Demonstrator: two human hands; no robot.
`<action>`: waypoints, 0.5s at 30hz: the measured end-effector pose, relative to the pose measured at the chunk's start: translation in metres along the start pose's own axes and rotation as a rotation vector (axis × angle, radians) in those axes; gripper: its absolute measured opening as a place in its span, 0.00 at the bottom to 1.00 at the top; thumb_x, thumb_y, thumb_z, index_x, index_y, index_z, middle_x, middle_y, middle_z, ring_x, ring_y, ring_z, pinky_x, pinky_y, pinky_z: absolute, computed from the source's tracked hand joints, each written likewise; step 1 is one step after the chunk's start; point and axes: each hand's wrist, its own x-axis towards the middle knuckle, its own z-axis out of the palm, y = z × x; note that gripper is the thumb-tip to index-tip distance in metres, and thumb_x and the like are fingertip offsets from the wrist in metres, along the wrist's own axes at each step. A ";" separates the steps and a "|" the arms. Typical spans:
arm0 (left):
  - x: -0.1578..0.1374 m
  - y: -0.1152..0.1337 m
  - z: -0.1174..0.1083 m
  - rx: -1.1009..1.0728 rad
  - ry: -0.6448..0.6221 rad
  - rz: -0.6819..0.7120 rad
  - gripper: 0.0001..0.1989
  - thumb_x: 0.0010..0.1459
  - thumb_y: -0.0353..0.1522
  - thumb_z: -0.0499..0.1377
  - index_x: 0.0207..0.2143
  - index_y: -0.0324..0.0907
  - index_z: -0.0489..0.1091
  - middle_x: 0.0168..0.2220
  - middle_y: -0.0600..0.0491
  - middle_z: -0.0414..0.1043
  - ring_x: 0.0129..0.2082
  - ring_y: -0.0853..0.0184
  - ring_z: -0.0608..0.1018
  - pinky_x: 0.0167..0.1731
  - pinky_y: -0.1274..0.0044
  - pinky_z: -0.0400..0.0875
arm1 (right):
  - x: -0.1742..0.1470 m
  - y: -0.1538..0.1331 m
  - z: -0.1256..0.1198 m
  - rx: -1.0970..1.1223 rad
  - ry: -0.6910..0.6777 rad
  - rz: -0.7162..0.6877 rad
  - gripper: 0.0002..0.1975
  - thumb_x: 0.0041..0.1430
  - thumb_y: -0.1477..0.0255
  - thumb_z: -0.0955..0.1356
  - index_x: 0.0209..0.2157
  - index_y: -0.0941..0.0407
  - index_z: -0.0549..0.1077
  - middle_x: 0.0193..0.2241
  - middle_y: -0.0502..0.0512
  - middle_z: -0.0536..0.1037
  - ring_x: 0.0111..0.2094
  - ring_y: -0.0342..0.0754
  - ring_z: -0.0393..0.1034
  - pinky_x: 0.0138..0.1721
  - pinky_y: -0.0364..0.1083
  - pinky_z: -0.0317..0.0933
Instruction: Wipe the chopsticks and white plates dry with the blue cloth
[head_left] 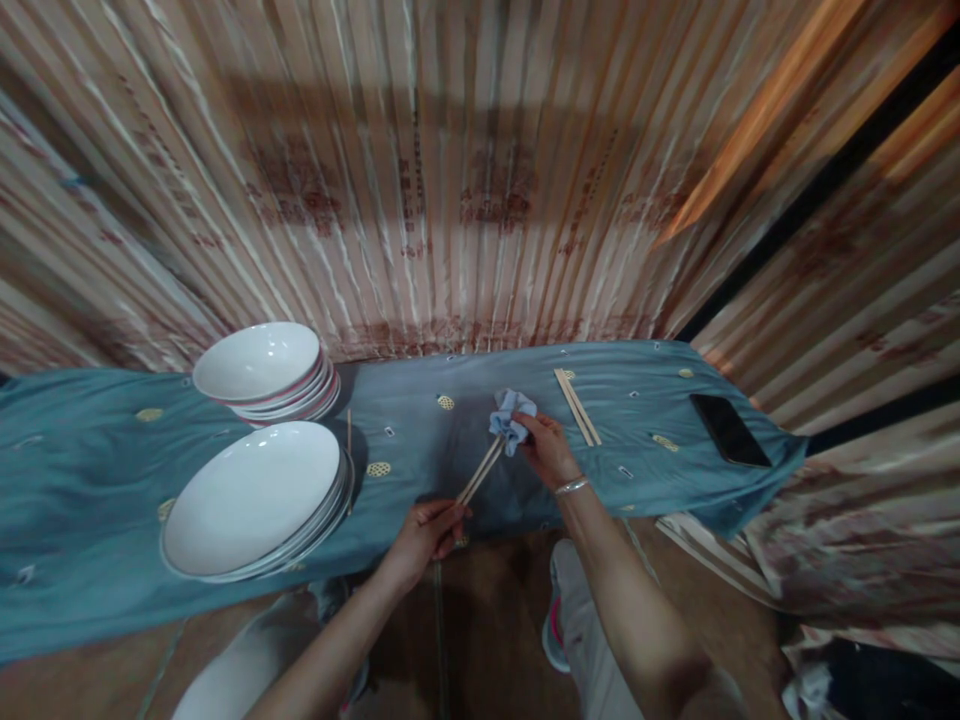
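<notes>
My left hand (431, 530) is closed around the near ends of a pair of wooden chopsticks (481, 470), held slanting up and away over the table's front edge. At their far ends, my right hand (550, 447) pinches a crumpled light-blue cloth (511, 415), which wraps the tips and hides them. More chopsticks (577, 408) lie side by side on the cloth-covered table, just right of my right hand.
On the left of the teal tablecloth (405, 430) stand a stack of white bowls (259, 362) and a stack of white plates (255, 495). A thin stick (349, 432) shows beside them. A black phone (727, 430) lies at the right end. Patterned curtains (465, 200) hang behind.
</notes>
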 end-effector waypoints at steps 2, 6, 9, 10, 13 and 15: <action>0.000 0.000 0.001 -0.023 -0.011 -0.012 0.23 0.39 0.47 0.67 0.28 0.34 0.74 0.15 0.59 0.63 0.11 0.80 0.56 0.13 0.81 0.42 | -0.001 0.001 0.001 0.004 -0.018 0.014 0.12 0.35 0.66 0.75 0.18 0.55 0.71 0.15 0.43 0.69 0.17 0.38 0.57 0.19 0.40 0.51; 0.001 0.000 0.002 -0.063 -0.032 -0.033 0.23 0.40 0.48 0.66 0.27 0.35 0.73 0.14 0.59 0.61 0.11 0.80 0.55 0.13 0.81 0.41 | -0.008 0.006 0.008 -0.021 -0.060 0.058 0.13 0.33 0.65 0.76 0.18 0.56 0.72 0.14 0.43 0.69 0.16 0.37 0.56 0.18 0.40 0.50; 0.002 0.001 0.003 -0.089 -0.034 -0.032 0.22 0.42 0.47 0.65 0.27 0.35 0.72 0.14 0.60 0.61 0.11 0.81 0.55 0.14 0.81 0.41 | -0.017 0.014 0.016 -0.059 -0.118 0.092 0.13 0.34 0.64 0.76 0.19 0.56 0.73 0.14 0.44 0.70 0.16 0.37 0.56 0.18 0.39 0.50; 0.002 0.002 0.003 -0.094 -0.033 -0.030 0.22 0.42 0.47 0.65 0.27 0.35 0.72 0.14 0.60 0.61 0.11 0.81 0.54 0.14 0.81 0.41 | -0.020 0.017 0.018 -0.071 -0.140 0.101 0.13 0.34 0.64 0.76 0.19 0.57 0.74 0.14 0.44 0.70 0.16 0.37 0.56 0.17 0.39 0.49; 0.004 0.005 0.003 -0.101 -0.022 -0.019 0.22 0.42 0.47 0.65 0.27 0.36 0.71 0.14 0.60 0.61 0.11 0.81 0.54 0.14 0.82 0.41 | -0.028 0.029 0.026 -0.098 -0.200 0.118 0.13 0.35 0.64 0.75 0.20 0.58 0.75 0.13 0.44 0.69 0.15 0.36 0.54 0.16 0.39 0.45; 0.004 0.008 0.003 -0.109 -0.010 -0.010 0.21 0.41 0.47 0.65 0.26 0.36 0.70 0.14 0.61 0.60 0.11 0.81 0.54 0.13 0.82 0.41 | -0.032 0.037 0.031 -0.112 -0.239 0.132 0.13 0.35 0.64 0.75 0.20 0.59 0.75 0.13 0.45 0.68 0.14 0.35 0.53 0.16 0.39 0.44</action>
